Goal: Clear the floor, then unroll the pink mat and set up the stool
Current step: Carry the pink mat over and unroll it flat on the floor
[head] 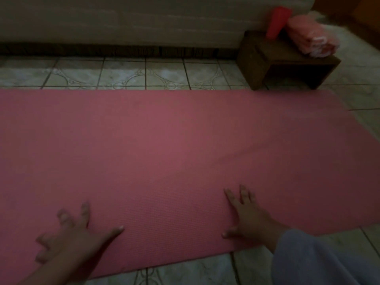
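While the mat (164,145) lies flat, left hand (78,233) and right hand (248,219) press it, fingers spread; smooth outward, then fetch stool (283,64).

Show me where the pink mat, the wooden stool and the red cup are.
pink mat (164,140), head view, middle of its flat surface
wooden stool (257,58), head view, its left side panel
red cup (276,22), head view, its side

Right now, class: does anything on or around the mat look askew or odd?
The red item on the stool leans tilted against the wall. The mat lies flat, with a faint crease on its right part. Nothing is spilled.
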